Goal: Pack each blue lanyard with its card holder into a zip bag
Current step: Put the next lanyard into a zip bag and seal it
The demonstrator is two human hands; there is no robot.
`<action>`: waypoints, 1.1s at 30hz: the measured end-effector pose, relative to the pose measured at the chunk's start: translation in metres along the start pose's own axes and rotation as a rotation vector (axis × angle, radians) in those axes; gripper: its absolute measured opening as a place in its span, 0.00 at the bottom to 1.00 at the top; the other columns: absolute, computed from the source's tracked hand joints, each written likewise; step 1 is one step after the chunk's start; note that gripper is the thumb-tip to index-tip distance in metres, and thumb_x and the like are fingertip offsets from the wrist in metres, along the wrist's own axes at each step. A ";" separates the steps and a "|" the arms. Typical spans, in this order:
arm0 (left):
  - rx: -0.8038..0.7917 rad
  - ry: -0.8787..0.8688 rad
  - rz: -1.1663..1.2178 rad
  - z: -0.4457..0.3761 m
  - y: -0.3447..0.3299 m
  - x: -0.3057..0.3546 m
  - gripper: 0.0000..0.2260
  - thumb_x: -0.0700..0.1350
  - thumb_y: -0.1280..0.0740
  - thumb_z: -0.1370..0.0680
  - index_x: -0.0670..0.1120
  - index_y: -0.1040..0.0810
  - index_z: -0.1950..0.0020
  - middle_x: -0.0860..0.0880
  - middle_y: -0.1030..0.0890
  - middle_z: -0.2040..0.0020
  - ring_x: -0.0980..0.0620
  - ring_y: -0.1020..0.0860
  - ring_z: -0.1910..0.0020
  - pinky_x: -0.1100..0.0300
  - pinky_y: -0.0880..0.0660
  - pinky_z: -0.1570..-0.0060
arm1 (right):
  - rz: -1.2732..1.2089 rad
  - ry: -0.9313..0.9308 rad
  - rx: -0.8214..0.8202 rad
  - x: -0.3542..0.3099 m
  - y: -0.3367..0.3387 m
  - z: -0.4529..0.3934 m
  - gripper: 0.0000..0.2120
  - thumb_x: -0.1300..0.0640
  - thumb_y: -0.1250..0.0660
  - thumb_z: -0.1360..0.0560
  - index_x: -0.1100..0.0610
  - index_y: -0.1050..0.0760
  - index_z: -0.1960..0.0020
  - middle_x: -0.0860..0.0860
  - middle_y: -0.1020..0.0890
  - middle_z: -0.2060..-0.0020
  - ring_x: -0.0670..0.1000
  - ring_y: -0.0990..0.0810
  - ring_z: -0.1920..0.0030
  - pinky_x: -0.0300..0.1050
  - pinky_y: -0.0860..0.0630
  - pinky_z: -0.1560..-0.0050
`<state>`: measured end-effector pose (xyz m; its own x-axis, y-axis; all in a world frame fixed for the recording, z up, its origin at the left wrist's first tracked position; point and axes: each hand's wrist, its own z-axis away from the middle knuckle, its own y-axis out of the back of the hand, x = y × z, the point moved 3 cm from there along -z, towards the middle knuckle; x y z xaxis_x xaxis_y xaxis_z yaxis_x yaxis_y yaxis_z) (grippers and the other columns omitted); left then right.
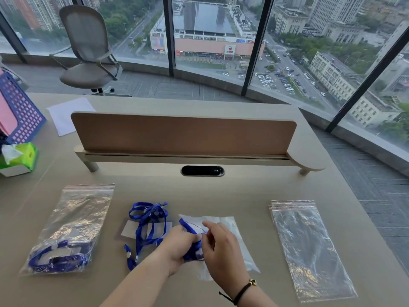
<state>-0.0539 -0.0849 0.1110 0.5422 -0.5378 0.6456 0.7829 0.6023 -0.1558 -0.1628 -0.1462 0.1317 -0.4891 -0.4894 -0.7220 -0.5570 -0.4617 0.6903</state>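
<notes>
Both hands (199, 244) hold lanyard (191, 251) in bag (241, 240)

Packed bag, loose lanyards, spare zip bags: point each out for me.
packed bag (66, 231), head view, on its clear middle above the lanyard inside.
loose lanyards (147, 227), head view, on the blue strap tangle.
spare zip bags (307, 247), head view, on the top bag's middle.

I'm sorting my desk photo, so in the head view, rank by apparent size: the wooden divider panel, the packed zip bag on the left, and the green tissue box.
1. wooden divider panel
2. packed zip bag
3. green tissue box, partly cut off by the frame edge, yet clearly smallest.
</notes>
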 end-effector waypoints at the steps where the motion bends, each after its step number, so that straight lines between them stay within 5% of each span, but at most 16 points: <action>1: 0.005 -0.004 0.026 0.000 -0.002 0.000 0.07 0.32 0.36 0.22 0.36 0.25 0.45 0.38 0.18 0.55 0.42 0.19 0.59 0.51 0.19 0.62 | -0.003 -0.002 0.001 0.000 0.000 0.001 0.17 0.53 0.40 0.24 0.53 0.23 0.37 0.42 0.25 0.59 0.43 0.26 0.58 0.44 0.24 0.52; 4: -0.016 -0.016 0.085 -0.005 -0.007 -0.004 0.07 0.32 0.38 0.21 0.35 0.25 0.44 0.38 0.18 0.56 0.44 0.18 0.59 0.53 0.19 0.60 | -0.021 0.006 0.019 0.000 0.002 0.002 0.14 0.55 0.37 0.24 0.52 0.22 0.40 0.44 0.24 0.60 0.44 0.26 0.60 0.43 0.25 0.55; 8: -0.081 -0.047 -0.003 -0.006 -0.008 -0.006 0.08 0.35 0.39 0.21 0.36 0.21 0.47 0.40 0.18 0.48 0.44 0.19 0.45 0.48 0.24 0.37 | -0.045 -0.031 0.020 0.003 0.002 0.004 0.12 0.57 0.34 0.24 0.51 0.21 0.42 0.43 0.24 0.63 0.43 0.26 0.62 0.38 0.27 0.56; 11: 0.027 -0.113 -0.356 0.002 0.000 0.002 0.08 0.42 0.38 0.18 0.45 0.20 0.47 0.49 0.18 0.47 0.53 0.21 0.48 0.60 0.26 0.47 | -0.121 -0.154 0.050 0.009 0.004 0.003 0.13 0.60 0.33 0.25 0.52 0.21 0.42 0.41 0.23 0.66 0.42 0.24 0.63 0.29 0.30 0.58; 15: 0.111 -0.355 -0.664 0.022 0.004 0.016 0.14 0.47 0.34 0.20 0.52 0.23 0.34 0.62 0.23 0.41 0.61 0.25 0.39 0.66 0.29 0.41 | -0.280 -0.317 0.076 0.018 0.010 -0.004 0.14 0.63 0.34 0.26 0.49 0.23 0.44 0.49 0.21 0.65 0.46 0.19 0.63 0.37 0.24 0.60; 20: 0.226 -0.667 -1.206 0.058 -0.006 0.020 0.21 0.70 0.35 0.30 0.60 0.19 0.45 0.66 0.28 0.45 0.63 0.33 0.42 0.63 0.34 0.40 | -0.448 -0.402 0.096 0.011 0.022 -0.015 0.17 0.65 0.35 0.26 0.48 0.27 0.43 0.51 0.20 0.64 0.45 0.17 0.66 0.44 0.19 0.59; 22: 0.333 -0.717 -1.252 0.058 -0.004 0.015 0.24 0.75 0.37 0.33 0.61 0.18 0.49 0.62 0.29 0.44 0.59 0.35 0.41 0.61 0.35 0.43 | -0.498 -0.407 0.111 0.009 0.023 -0.019 0.18 0.65 0.36 0.26 0.47 0.29 0.43 0.52 0.20 0.62 0.48 0.16 0.65 0.49 0.18 0.57; 26: 0.539 -0.830 -1.216 0.054 0.003 0.015 0.13 0.65 0.33 0.29 0.58 0.17 0.59 0.53 0.24 0.43 0.51 0.29 0.43 0.62 0.31 0.53 | -0.510 -0.388 0.139 0.005 0.028 -0.025 0.19 0.65 0.36 0.27 0.44 0.29 0.43 0.52 0.20 0.62 0.53 0.16 0.62 0.51 0.18 0.58; 33: 0.571 -0.778 -1.115 0.054 0.017 0.027 0.02 0.49 0.28 0.27 0.54 0.18 0.59 0.50 0.25 0.39 0.55 0.21 0.58 0.61 0.25 0.66 | -0.580 -0.372 0.081 0.002 0.042 -0.026 0.26 0.69 0.39 0.25 0.37 0.24 0.45 0.59 0.22 0.64 0.61 0.16 0.63 0.47 0.17 0.60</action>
<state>-0.0420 -0.0573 0.1660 -0.6879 -0.5354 0.4900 0.3522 0.3440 0.8704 -0.1694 -0.1860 0.1604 -0.2869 0.1121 -0.9514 -0.8392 -0.5083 0.1932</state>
